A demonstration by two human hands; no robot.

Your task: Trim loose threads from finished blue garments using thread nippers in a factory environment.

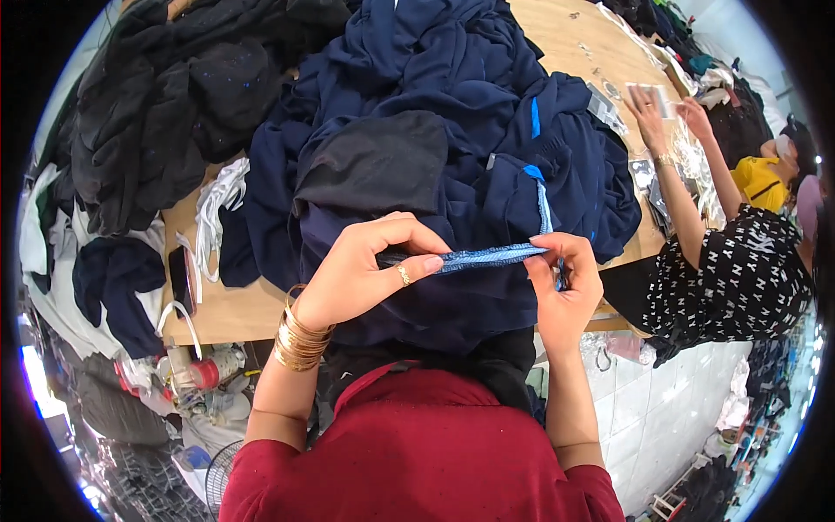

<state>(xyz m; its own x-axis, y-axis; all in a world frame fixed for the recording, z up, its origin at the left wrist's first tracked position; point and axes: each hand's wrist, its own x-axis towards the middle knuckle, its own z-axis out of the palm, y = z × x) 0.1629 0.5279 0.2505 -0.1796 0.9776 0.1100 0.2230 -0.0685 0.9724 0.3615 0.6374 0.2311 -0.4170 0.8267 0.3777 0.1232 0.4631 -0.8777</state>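
Observation:
Between my two hands a narrow light-blue fabric strip with dark stitched edges (489, 257) is stretched level. My left hand (374, 254) pinches its left end between thumb and fingers. At the other end my right hand (564, 277) grips it near a seam. From there a thin light-blue strip (545, 211) runs up to a bright blue piece on the navy cloth. A heap of navy garments (417, 61) lies right behind and under my hands. On top of it rests a folded black cloth piece (374, 163).
Black garments (183, 96) are piled at the left of the wooden table (230, 315). White straps (224, 204) and a phone (182, 283) lie near its left edge. At the right a co-worker in a black patterned top (726, 283) reaches over small items.

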